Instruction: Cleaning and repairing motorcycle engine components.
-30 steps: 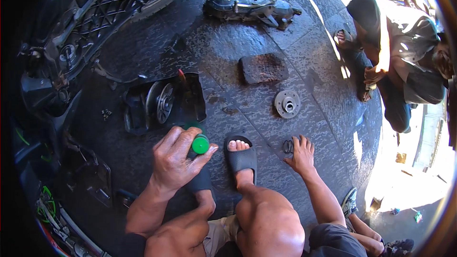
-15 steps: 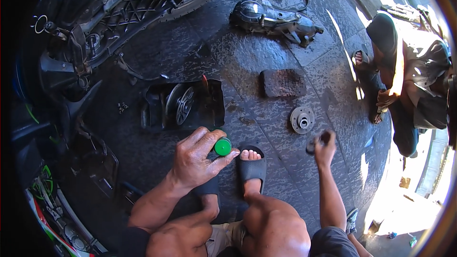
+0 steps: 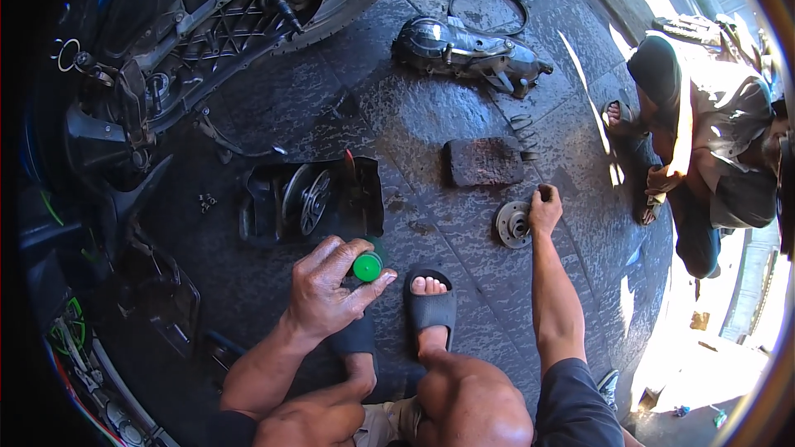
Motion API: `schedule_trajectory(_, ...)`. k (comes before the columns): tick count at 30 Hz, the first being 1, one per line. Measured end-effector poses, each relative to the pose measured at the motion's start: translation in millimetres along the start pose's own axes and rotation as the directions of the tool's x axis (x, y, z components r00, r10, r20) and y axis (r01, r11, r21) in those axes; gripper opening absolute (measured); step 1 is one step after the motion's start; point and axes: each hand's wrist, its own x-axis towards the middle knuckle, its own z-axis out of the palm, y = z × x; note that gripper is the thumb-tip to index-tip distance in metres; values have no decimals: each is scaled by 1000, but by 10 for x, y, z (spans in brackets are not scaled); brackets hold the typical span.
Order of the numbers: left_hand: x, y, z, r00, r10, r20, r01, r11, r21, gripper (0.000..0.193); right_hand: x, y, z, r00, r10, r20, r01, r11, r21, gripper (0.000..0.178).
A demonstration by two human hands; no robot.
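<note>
Count on the floor: one green-capped container point(image 3: 367, 266), one round metal disc part point(image 3: 513, 224), one dark rectangular block point(image 3: 484, 161), one engine cover casing point(image 3: 468, 48), one rubber belt loop point(image 3: 489, 8), one black tray point(image 3: 310, 199).

My left hand point(image 3: 327, 294) is closed around the green-capped container, fingers curled over its body, thumb under the cap. Only the green cap and a bit of the neck show; the rest is hidden by my fingers. It sits just in front of my knees, just beside my right foot in a black slide sandal point(image 3: 429, 308), near the tray's front edge.

My right hand point(image 3: 544, 209) is stretched out, closed into a fist on a small dark part I can't make out, right at the edge of the metal disc, touching or nearly so.

Tray holds one finned round clutch-type wheel point(image 3: 308, 197) standing tilted, plus a red-tipped tool at the right side; other contents too dark to tell.

Scooter point(image 3: 224, 25) with the side opened up lies across the top left. Another person point(image 3: 704, 149) squats at the right, well apart.
</note>
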Motion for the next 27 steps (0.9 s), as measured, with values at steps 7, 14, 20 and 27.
schedule_trajectory(7,-4,3,-53,1000,-11,20,11,1000,6,36,611,-496,264,997,67,-33,-67,998,-18,53)
schedule_trajectory(14,37,60,-28,997,-78,-6,78,996,-54,36,915,-555,278,961,218,170,-176,956,-233,72)
schedule_trajectory(20,-34,-57,-64,999,-25,-34,23,999,-47,36,686,-525,-281,987,-101,122,124,973,-196,63)
schedule_trajectory(27,40,35,88,1000,12,-11,-14,993,-115,35,576,-608,-601,948,-182,262,252,930,-267,63)
